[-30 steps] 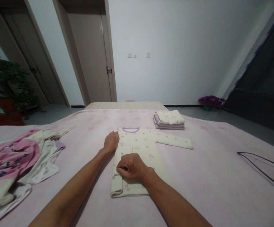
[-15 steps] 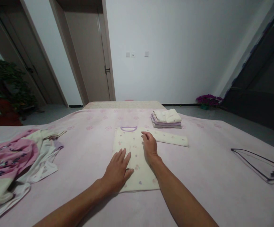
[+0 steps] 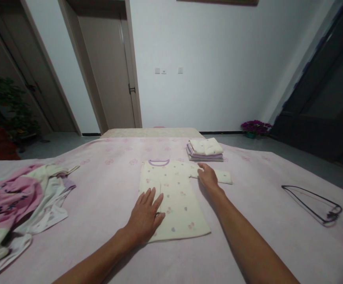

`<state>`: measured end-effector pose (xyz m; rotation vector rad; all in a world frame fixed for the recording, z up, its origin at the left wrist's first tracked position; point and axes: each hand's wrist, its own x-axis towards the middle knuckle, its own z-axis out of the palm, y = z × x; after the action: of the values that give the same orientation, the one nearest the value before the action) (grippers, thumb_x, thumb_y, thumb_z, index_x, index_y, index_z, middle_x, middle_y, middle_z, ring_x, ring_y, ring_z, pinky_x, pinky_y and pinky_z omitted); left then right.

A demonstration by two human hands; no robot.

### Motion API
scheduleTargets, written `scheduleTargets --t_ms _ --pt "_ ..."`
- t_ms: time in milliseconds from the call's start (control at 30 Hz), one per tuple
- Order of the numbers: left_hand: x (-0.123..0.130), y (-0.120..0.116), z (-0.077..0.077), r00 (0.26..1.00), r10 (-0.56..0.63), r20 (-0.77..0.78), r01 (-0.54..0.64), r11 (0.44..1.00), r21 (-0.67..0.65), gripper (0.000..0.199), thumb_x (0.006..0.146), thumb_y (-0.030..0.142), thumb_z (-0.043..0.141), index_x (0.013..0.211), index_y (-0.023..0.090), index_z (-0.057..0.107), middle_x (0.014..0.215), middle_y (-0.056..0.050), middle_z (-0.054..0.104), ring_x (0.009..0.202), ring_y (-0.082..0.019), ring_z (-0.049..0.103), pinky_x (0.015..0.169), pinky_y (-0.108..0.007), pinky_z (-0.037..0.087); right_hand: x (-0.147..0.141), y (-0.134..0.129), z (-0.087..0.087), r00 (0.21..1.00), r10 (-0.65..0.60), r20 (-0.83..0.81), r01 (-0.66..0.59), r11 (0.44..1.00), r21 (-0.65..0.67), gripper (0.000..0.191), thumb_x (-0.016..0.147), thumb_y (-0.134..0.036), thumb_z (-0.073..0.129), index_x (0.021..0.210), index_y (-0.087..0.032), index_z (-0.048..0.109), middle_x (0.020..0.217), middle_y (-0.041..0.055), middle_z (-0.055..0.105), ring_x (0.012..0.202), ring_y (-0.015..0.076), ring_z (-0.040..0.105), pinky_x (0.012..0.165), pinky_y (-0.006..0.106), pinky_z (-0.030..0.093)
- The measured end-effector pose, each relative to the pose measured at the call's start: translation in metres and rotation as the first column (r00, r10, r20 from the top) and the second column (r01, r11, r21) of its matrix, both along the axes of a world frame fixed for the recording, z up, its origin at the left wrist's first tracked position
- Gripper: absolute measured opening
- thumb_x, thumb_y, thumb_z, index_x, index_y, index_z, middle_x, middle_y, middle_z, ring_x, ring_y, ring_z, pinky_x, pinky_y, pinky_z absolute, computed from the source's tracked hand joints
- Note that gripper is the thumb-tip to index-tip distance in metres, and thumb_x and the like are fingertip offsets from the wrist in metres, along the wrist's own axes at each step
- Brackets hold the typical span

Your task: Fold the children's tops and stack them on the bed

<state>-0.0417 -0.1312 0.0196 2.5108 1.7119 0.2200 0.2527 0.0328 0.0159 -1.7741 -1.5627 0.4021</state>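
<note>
**Two hands at a shirt [image 3: 181, 197] on a pink cloth [image 3: 248, 236]**

The shirt lies flat at the middle of the cloth, front up, its purple collar [image 3: 159, 165] at the far end and its hem toward the person. It is cream, dotted with small pink and grey prints. One sleeve [image 3: 225, 176] stretches out to the right from the shoulder.

The left hand [image 3: 144, 213] rests palm down on the lower left part of the shirt, fingers spread, its grip open and holding nothing. A vertical fold edge runs up the cloth of the shirt just beyond those fingers. The right hand [image 3: 207, 177] is at the sleeve, covering its middle, fingers bent; whether its grip is closed on the fabric, I cannot tell.

Beyond the sleeve, near it, sits a neat stack [image 3: 205, 149] of folded clothes, cream on top with purple layers below. Well apart to the left, a loose pile [image 3: 14, 197] of pink, white and cream garments spreads over the cloth. To the right, well away from both hands, lies a black wire frame [image 3: 313, 205].

Past the cloth stand a white wall [image 3: 213, 79] with switch plates [image 3: 180, 70], a door [image 3: 105, 71] and, on the floor, purple flowers [image 3: 256, 126].
</note>
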Motion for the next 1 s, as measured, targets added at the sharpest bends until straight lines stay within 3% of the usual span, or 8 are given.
scheduleTargets --t_ms 267,400,500,567,700,800,867,1000 --pt "-0.002 0.002 -0.005 0.999 -0.015 0.034 0.013 0.999 0.037 0.057 0.098 0.045 0.047 0.15 0.023 0.045 0.16 -0.016 0.031 0.149 -0.033 0.025 0.12 -0.053 0.024 0.108 -0.007 0.017 0.927 -0.226 0.3 0.281 0.947 -0.155 0.046 0.083 -0.026 0.056 0.126 -0.011 0.065 0.133 0.0257 0.056 0.129 0.0414 0.045 0.107 0.059 0.033" --pt "-0.007 0.004 -0.011 0.991 -0.049 0.126 0.037 0.995 0.096 0.049 0.098 0.042 0.048 0.143 0.023 0.053 0.156 -0.014 0.041 0.147 -0.034 0.032 0.118 -0.057 0.026 0.121 -0.006 0.031 0.94 -0.206 0.27 0.266 0.941 -0.208 0.031 0.075 -0.027 0.063 0.101 -0.013 0.073 0.117 0.0232 0.064 0.122 0.0412 0.052 0.099 0.055 0.041" --pt "-0.01 0.008 -0.01 0.933 -0.093 0.347 0.042 0.987 0.152 0.04 0.096 0.036 0.05 0.133 0.025 0.063 0.146 -0.01 0.055 0.142 -0.032 0.04 0.118 -0.056 0.029 0.109 -0.003 0.047 0.973 -0.17 0.157 0.202 0.956 -0.213 0.021 0.073 -0.025 0.063 0.088 -0.011 0.071 0.106 0.0224 0.066 0.111 0.0375 0.059 0.089 0.046 0.048" --pt "-0.007 0.014 -0.003 0.818 -0.077 0.57 0.016 0.994 0.111 0.037 0.095 0.037 0.052 0.128 0.026 0.066 0.139 -0.01 0.061 0.135 -0.029 0.05 0.115 -0.053 0.036 0.088 0.001 0.059 0.994 -0.105 0.03 0.109 0.972 -0.21 0.018 0.075 -0.026 0.062 0.083 -0.011 0.067 0.092 0.0186 0.068 0.096 0.0307 0.064 0.078 0.037 0.052" --pt "0.017 0.033 0.023 0.41 0.115 0.905 0.096 0.981 -0.169 0.054 0.088 0.049 0.064 0.134 0.021 0.06 0.137 -0.015 0.062 0.127 -0.029 0.058 0.11 -0.047 0.043 0.015 0.007 0.079 0.958 0.098 -0.268 -0.143 0.978 -0.154 0.023 0.08 -0.029 0.059 0.097 -0.014 0.063 0.084 0.0078 0.069 0.07 0.0176 0.065 0.06 0.026 0.053" --pt "0.041 0.054 0.044 0.156 0.249 0.956 0.178 0.945 -0.275 0.074 0.08 0.054 0.073 0.141 0.02 0.052 0.149 -0.018 0.05 0.134 -0.03 0.051 0.109 -0.045 0.043 -0.05 0.004 0.085 0.883 0.245 -0.4 -0.312 0.943 -0.112 0.03 0.081 -0.03 0.063 0.106 -0.015 0.062 0.083 0.006 0.07 0.068 0.016 0.065 0.059 0.026 0.055" --pt "0.051 0.07 0.051 0.039 0.299 0.953 0.21 0.93 -0.3 0.07 0.08 0.054 0.073 0.139 0.021 0.053 0.148 -0.017 0.05 0.132 -0.029 0.053 0.104 -0.042 0.047 -0.086 -0.001 0.084 0.821 0.335 -0.463 -0.422 0.901 -0.098 0.028 0.084 -0.032 0.06 0.108 -0.017 0.063 0.085 0.0048 0.071 0.068 0.0151 0.066 0.061 0.026 0.055" --pt "0.051 0.103 0.042 -0.148 0.464 0.874 0.111 0.886 -0.451 0.041 0.078 0.034 0.078 0.112 0.014 0.067 0.103 -0.013 0.074 0.088 -0.02 0.073 0.078 -0.028 0.056 -0.109 -0.009 0.072 0.744 0.435 -0.508 -0.545 0.834 -0.084 0.031 0.091 -0.043 0.055 0.105 -0.018 0.066 0.092 0.0071 0.073 0.075 0.0162 0.067 0.064 0.026 0.055"
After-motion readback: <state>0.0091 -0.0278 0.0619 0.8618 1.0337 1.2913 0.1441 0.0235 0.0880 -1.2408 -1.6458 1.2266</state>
